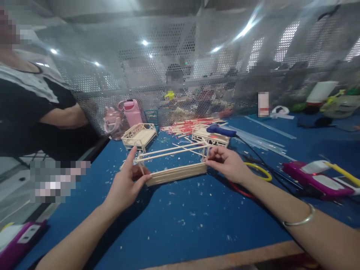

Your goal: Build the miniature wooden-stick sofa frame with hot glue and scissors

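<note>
Nearest the camera, both forearms reach in from the bottom edge, their elbows cut off; a thin bangle circles the right wrist; a pale wooden edge of the tabletop runs along the bottom, and a purple case is cut off at the lower left corner. The left hand has its grip closed on the left end of a stick frame, thumb pressed against the end of the base and forefinger raised along the corner post; the right hand pinches the frame's right corner post between thumb and fingers; the fingertips behind the post are hidden. The frame sits on the blue tabletop between the two hands, its flat base of laid sticks below and two thin rails above; whether the base touches the cloth all along is hard to tell. Pale chips litter the blue surface; a yellow and red cable curls just right of the right hand, and a purple tool lies further right. Beyond stand two finished little stick beds; a blue glue gun rests on the right one; loose sticks lie behind, and a pink bottle stands by the mesh screen. Another person's arm rests at the left; the room behind the mesh is blurred, with ceiling lights glaring.
</note>
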`<state>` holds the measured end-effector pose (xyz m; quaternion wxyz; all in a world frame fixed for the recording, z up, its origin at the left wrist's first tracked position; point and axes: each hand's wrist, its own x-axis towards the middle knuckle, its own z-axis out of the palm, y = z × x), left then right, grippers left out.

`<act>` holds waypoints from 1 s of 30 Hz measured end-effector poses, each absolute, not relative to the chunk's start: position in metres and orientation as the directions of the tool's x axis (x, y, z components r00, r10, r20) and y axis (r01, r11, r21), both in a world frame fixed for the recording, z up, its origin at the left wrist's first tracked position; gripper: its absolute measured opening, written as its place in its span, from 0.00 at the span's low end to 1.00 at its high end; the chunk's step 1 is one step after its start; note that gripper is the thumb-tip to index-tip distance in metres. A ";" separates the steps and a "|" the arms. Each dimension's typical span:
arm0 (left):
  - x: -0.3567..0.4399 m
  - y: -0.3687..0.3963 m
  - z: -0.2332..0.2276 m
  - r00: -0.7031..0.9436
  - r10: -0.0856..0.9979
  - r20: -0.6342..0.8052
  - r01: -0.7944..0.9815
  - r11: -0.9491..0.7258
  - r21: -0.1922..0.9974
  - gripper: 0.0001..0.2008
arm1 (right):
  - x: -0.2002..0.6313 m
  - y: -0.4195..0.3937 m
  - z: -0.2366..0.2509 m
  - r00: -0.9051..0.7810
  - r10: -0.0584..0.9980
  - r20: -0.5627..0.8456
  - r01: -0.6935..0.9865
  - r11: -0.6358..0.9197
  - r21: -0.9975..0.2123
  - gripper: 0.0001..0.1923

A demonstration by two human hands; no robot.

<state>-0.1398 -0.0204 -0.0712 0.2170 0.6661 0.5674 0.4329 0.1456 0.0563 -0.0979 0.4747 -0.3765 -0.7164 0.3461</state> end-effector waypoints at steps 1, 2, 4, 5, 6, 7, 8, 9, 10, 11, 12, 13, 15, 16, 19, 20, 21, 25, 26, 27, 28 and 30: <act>-0.140 -0.020 -0.072 -0.014 0.946 0.325 0.577 -0.258 0.775 0.46 | 0.145 0.057 -0.099 -0.277 0.865 0.418 0.211 0.479 -0.852 0.12; -0.141 -0.020 -0.074 -0.012 0.946 0.323 0.576 -0.258 0.776 0.45 | 0.145 0.058 -0.101 -0.285 0.863 0.417 0.216 0.482 -0.849 0.11; -0.141 -0.022 -0.076 -0.016 0.946 0.324 0.564 -0.259 0.784 0.45 | 0.144 0.058 -0.103 -0.285 0.857 0.428 0.226 0.495 -0.839 0.10; -0.141 -0.023 -0.077 -0.022 0.946 0.324 0.559 -0.257 0.788 0.44 | 0.144 0.058 -0.104 -0.281 0.855 0.436 0.232 0.502 -0.834 0.09; -0.141 -0.024 -0.078 -0.029 0.947 0.321 0.556 -0.252 0.792 0.44 | 0.144 0.057 -0.105 -0.277 0.853 0.443 0.238 0.507 -0.828 0.08; -0.141 -0.024 -0.079 -0.037 0.948 0.316 0.554 -0.244 0.796 0.44 | 0.144 0.057 -0.106 -0.275 0.852 0.446 0.245 0.511 -0.824 0.08; -0.141 -0.025 -0.079 -0.043 0.949 0.311 0.555 -0.236 0.798 0.45 | 0.144 0.057 -0.107 -0.277 0.851 0.446 0.250 0.512 -0.822 0.08; -0.141 -0.025 -0.080 -0.048 0.950 0.309 0.556 -0.231 0.798 0.44 | 0.144 0.056 -0.107 -0.282 0.851 0.443 0.255 0.511 -0.821 0.07; -0.141 -0.025 -0.080 -0.050 0.950 0.309 0.557 -0.231 0.798 0.44 | 0.144 0.056 -0.106 -0.290 0.851 0.439 0.257 0.511 -0.820 0.07; -0.141 -0.024 -0.080 -0.051 0.949 0.311 0.558 -0.231 0.797 0.44 | 0.145 0.057 -0.106 -0.297 0.850 0.435 0.261 0.511 -0.819 0.07; -0.142 -0.024 -0.080 -0.052 0.949 0.311 0.559 -0.230 0.796 0.43 | 0.145 0.057 -0.106 -0.302 0.850 0.432 0.266 0.510 -0.818 0.07; -0.142 -0.024 -0.080 -0.054 0.949 0.310 0.560 -0.228 0.797 0.42 | 0.145 0.058 -0.105 -0.304 0.850 0.429 0.271 0.509 -0.817 0.07; -0.142 -0.024 -0.080 -0.056 0.950 0.309 0.558 -0.227 0.798 0.42 | 0.144 0.059 -0.105 -0.303 0.852 0.427 0.277 0.508 -0.816 0.07; -0.142 -0.024 -0.081 -0.055 0.949 0.310 0.558 -0.228 0.798 0.41 | 0.143 0.058 -0.105 -0.304 0.852 0.426 0.279 0.507 -0.815 0.07; -0.141 -0.025 -0.080 -0.051 0.947 0.317 0.574 -0.232 0.785 0.41 | 0.142 0.055 -0.104 -0.309 0.851 0.424 0.279 0.508 -0.815 0.06; -0.141 -0.025 -0.080 -0.053 0.947 0.317 0.583 -0.228 0.780 0.41 | 0.143 0.054 -0.103 -0.310 0.853 0.421 0.281 0.505 -0.816 0.06; -0.141 -0.025 -0.080 -0.058 0.947 0.316 0.592 -0.223 0.775 0.41 | 0.145 0.053 -0.101 -0.303 0.855 0.421 0.282 0.502 -0.818 0.06; -0.143 -0.022 -0.082 -0.063 0.946 0.319 0.598 -0.220 0.771 0.43 | 0.165 0.062 -0.078 -0.137 0.855 0.500 0.294 0.517 -0.804 0.07; -0.144 -0.021 -0.082 -0.061 0.945 0.320 0.593 -0.224 0.774 0.43 | 0.171 0.068 -0.070 -0.065 0.843 0.533 0.349 0.520 -0.780 0.06; -0.144 -0.020 -0.083 -0.060 0.945 0.321 0.588 -0.227 0.777 0.44 | 0.176 0.076 -0.061 0.001 0.828 0.561 0.452 0.500 -0.739 0.05; -0.145 -0.019 -0.083 -0.059 0.946 0.320 0.583 -0.228 0.780 0.44 | 0.180 0.084 -0.054 0.047 0.813 0.581 0.599 0.443 -0.668 0.05; -0.146 -0.018 -0.084 -0.058 0.946 0.318 0.576 -0.229 0.785 0.43 | 0.184 0.102 -0.042 0.020 0.850 0.526 0.868 0.246 -0.431 0.11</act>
